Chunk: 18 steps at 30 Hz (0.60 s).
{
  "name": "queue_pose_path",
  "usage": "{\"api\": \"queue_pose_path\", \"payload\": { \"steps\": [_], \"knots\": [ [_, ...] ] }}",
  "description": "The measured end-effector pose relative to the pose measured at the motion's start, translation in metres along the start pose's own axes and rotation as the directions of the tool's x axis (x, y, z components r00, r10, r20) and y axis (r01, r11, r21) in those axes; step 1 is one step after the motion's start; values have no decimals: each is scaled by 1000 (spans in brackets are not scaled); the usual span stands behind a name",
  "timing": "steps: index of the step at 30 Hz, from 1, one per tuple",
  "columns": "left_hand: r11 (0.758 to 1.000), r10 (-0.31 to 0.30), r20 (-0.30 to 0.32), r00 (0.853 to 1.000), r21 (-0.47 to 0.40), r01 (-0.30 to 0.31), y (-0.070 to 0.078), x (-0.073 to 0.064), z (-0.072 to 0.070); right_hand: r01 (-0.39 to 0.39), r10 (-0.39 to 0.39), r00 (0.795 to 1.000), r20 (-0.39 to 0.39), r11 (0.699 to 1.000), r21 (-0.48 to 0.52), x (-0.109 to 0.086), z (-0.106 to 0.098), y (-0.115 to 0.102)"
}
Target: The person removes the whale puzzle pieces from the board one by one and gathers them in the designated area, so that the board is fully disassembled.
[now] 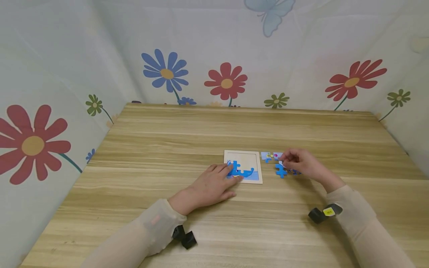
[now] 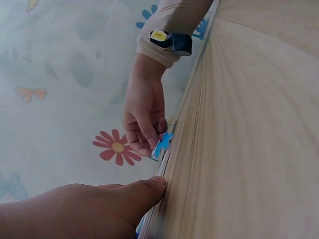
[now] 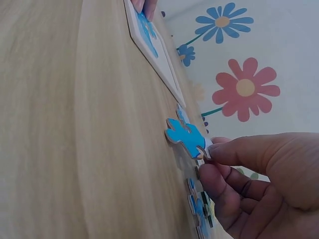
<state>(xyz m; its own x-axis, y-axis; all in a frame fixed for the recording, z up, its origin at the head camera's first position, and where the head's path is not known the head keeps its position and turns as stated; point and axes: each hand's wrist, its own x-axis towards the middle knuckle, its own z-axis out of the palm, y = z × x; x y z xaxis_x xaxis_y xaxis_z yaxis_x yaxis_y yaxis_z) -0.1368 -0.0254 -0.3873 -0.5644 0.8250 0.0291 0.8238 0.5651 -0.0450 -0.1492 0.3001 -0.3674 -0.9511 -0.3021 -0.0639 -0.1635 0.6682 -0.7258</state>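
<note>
My left hand [image 1: 212,186] lies flat with its fingers extended over the left and lower edge of a pale wooden puzzle tray [image 1: 248,158]. Blue puzzle pieces [image 1: 246,173] fill the tray's lower part, partly covered by the fingers; bare wood shows above them. To the right of the tray, my right hand [image 1: 301,163] pinches a blue jigsaw piece [image 3: 185,137] between thumb and index finger. That piece is tilted up from the table in the right wrist view. Just past the tray's right side are loose light-blue pieces [image 1: 266,155], one near the right fingertips.
More loose pieces [image 3: 198,214] lie under and beside the right hand, mostly hidden by it in the head view. The wood-grain table [image 1: 167,137] ends at a flower-printed cloth [image 1: 201,33] behind and at the sides. Each wrist carries a small black camera [image 1: 316,215].
</note>
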Motion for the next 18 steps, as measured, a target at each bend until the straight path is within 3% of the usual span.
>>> {"api": "queue_pose_path", "payload": {
  "steps": [18],
  "knots": [
    [1000, -9, 17, 1000, -14, 9, -1, 0, 0, -36, 32, 999, -38, 994, -99, -2, 5, 5]
  ]
}}
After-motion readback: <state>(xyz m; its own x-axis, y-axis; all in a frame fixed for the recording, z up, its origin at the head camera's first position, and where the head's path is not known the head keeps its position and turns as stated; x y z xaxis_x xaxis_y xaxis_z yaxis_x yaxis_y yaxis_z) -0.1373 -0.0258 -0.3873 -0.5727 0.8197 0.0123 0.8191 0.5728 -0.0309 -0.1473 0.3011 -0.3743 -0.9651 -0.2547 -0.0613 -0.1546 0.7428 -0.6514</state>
